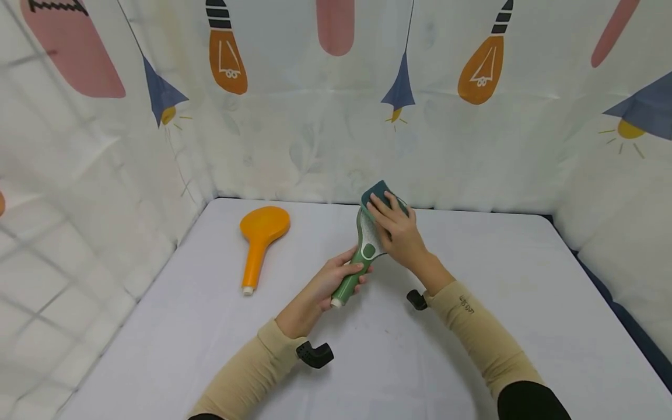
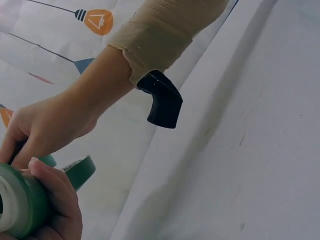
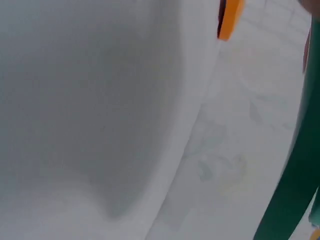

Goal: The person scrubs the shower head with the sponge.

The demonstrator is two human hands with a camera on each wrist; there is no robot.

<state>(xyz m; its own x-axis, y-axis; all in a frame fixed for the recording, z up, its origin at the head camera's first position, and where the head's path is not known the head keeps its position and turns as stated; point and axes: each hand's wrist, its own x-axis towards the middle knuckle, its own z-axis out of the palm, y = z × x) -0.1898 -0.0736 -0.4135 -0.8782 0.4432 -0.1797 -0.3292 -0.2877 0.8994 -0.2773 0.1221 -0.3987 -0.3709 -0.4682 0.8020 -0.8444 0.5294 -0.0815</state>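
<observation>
In the head view, my left hand (image 1: 336, 279) grips the green handle of a hand-held shower head (image 1: 346, 290), its fingers wrapped round it. The shower head has a pale speckled face, a round green button at the neck and a white handle end. My right hand (image 1: 401, 233) holds a dark teal sponge-like pad (image 1: 377, 191) against the upper part of that face, hiding much of it. The left wrist view shows the hollow white end (image 2: 7, 202) close up. A green edge (image 3: 295, 185) of the shower head runs down the right wrist view.
An orange shower head (image 1: 264, 224) with a white handle end lies on the white-covered table (image 1: 499, 326), left of my hands. A printed fabric wall (image 1: 336, 140) stands behind the table, with more fabric along both sides. Black wrist mounts (image 1: 315, 354) stick out from my sleeves.
</observation>
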